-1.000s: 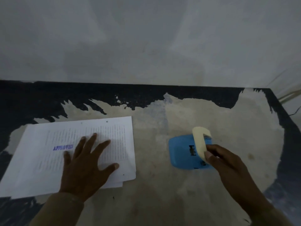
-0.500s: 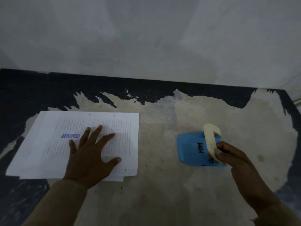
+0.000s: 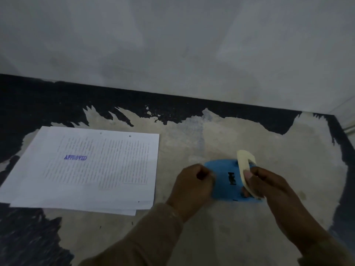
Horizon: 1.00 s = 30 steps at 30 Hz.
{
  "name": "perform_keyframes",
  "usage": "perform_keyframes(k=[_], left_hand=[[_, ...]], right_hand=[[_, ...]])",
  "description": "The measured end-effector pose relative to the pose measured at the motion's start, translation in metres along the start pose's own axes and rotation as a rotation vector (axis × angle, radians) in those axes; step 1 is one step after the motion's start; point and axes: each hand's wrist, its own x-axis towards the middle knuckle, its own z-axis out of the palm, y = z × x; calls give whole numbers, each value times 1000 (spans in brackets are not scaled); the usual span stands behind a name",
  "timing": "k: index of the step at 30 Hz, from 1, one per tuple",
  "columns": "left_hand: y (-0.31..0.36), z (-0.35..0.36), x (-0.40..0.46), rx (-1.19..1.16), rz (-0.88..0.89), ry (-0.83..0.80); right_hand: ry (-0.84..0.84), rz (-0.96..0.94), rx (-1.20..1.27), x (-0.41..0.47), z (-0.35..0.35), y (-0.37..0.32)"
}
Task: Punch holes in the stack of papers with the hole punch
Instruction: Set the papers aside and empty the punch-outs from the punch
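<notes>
While the right hand (image 3: 269, 181) pinches the cream lever (image 3: 245, 167) of the blue hole punch (image 3: 226, 179) and the left hand (image 3: 194, 183) curls closed at the punch's left edge, the stack of papers (image 3: 92, 167) lies flat and unheld, well apart to the left on the worn table (image 3: 211, 135). Two holes already show along its far edge (whether they go through every sheet cannot be told). To do this step well, square the loosely fanned sheets first, keep the punch's base flat, slide the paper edge fully into the slot, then press straight down.
</notes>
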Motion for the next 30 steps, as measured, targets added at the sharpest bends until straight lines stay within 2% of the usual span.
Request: perform_keyframes(k=[3,7,10,12,16,20,25,30], left_hand=[[32,-3,10,-240,-44,-133],[66,-12,17,-324,-148,-362],[83,-11,19,-347,-114,-462],[91,-8,20,-432,-102,-430],[100,-6,24,-647,-114,-358],[100,1,30,-711,-151,-271],[93,17,42,-805,-198,-184],[85,27,55,-831,-168,-138]], right_hand=[[-26,-17,2,3,-11,-5],[-110,-30,-34,16,-27,-27],[-255,-49,-198,40,-41,-47],[-317,-66,-293,58,-47,-58],[-301,-169,-394,87,-47,-73],[-317,-260,-508,108,-40,-75],[-245,-195,-568,137,-36,-58],[-213,-199,-600,151,-29,-47]])
